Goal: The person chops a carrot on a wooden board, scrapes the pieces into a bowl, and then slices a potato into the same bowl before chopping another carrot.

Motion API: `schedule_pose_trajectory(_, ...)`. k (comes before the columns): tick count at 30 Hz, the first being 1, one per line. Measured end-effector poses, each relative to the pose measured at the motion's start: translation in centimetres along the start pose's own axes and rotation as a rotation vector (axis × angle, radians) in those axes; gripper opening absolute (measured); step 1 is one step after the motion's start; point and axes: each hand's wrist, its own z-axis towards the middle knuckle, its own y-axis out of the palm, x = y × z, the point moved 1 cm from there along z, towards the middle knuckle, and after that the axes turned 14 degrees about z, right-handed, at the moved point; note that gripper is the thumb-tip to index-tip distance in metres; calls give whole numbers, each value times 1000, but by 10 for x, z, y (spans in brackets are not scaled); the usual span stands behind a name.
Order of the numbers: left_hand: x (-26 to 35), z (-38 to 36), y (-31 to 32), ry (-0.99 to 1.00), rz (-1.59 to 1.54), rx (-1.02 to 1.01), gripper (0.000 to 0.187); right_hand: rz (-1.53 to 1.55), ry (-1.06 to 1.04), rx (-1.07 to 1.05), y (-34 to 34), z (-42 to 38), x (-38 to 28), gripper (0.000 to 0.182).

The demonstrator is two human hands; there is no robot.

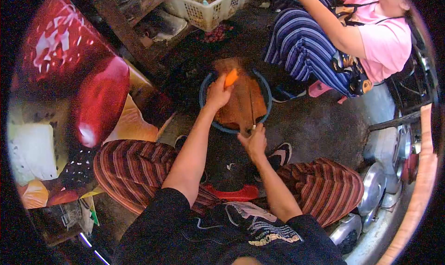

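Note:
My left hand [218,95] is closed around an orange carrot [231,77], whose end sticks out past the fingers. The carrot is over the far left part of a wooden chopping board [238,100]. In my right hand [256,143], near the board's front right, is the handle of a knife [253,111]. Its thin blade points away from me over the right part of the board, apart from the carrot. Under the board is a round blue basin [269,94], its rim showing around the sides; the board hides most of its inside.
Another person in a pink shirt [387,47] sits at the far right. A white plastic basket [213,12] with things in it stands beyond the board. Metal pots and lids [373,184] line the right side. A fruit-printed sheet [99,98] covers the left side.

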Motion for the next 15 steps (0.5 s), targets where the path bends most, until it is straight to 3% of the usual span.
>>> schedule_pose_trajectory(3, 0, -5, 9, 15, 96, -142, 49, 26, 24, -25, 13, -17, -1, 73)
schedule_pose_trajectory(7, -26, -13, 32, 85, 68, -150, 49, 114, -18, -52, 24, -29, 6, 73)
schedule_pose_trajectory(10, -31, -25, 28, 88, 199, -139, 48, 168, -109, -41, 21, -34, 10, 63)
schedule_pose_trajectory(12, -31, -32, 26, 49, 301, -116, 48, 176, -146, 90, 14, -32, 14, 44)
schedule_pose_trajectory(15, -35, -36, 41, 133, 377, -108, 44, 211, -5, 9, 0, -16, 8, 31)
